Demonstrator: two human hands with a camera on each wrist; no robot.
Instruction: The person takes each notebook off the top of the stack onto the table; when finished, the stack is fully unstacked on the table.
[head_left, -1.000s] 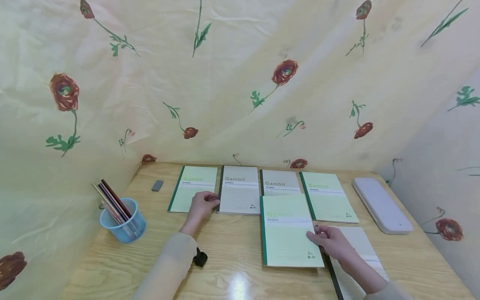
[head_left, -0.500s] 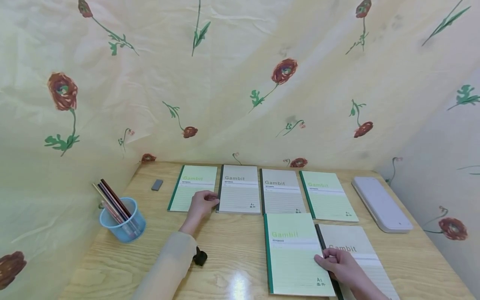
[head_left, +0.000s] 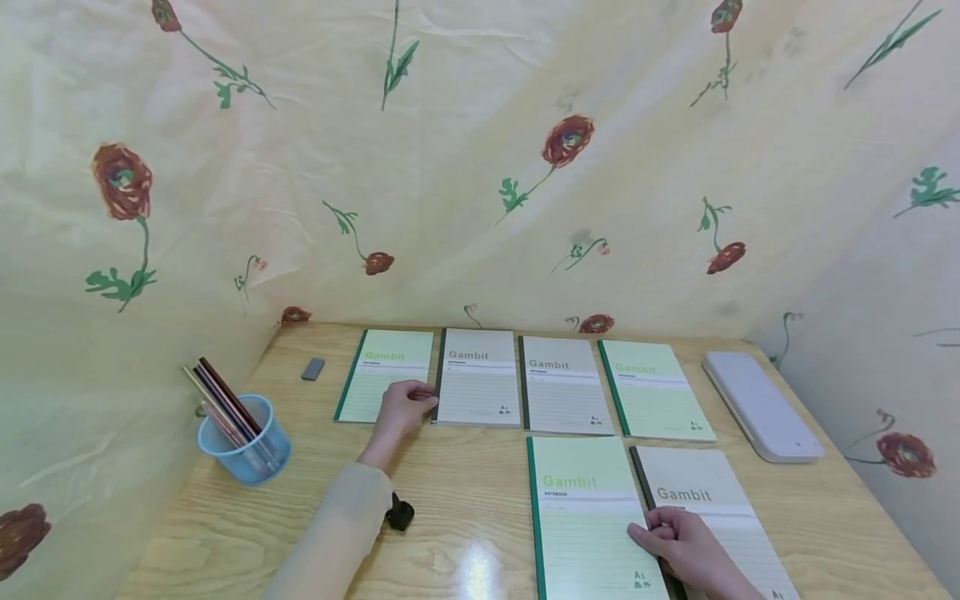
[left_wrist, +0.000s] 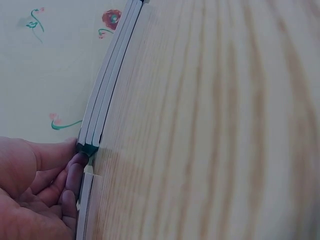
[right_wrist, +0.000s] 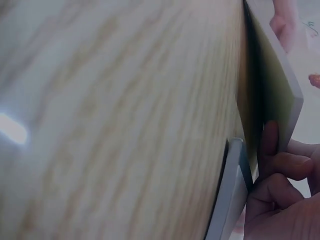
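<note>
My right hand pinches the right edge of a pale green Gambit notebook, thumb on its cover and fingers beneath. In the right wrist view that notebook is tilted, this edge raised off the table. Beside it lies a grey notebook with a black spine, partly behind the hand. My left hand is at the lower left corner of another grey notebook, thumb and finger gripping it. The left wrist view shows this corner as a small stack. A green notebook lies under the left hand.
Another grey notebook and a green one complete the back row. A white slab-like case is at right. At left stand a blue cup of pencils and a small grey block. A floral cloth hangs behind.
My right hand has drawn the green notebook toward me, off the grey notebook in the back row and down beside the front grey one. The left hand has stayed in place.
</note>
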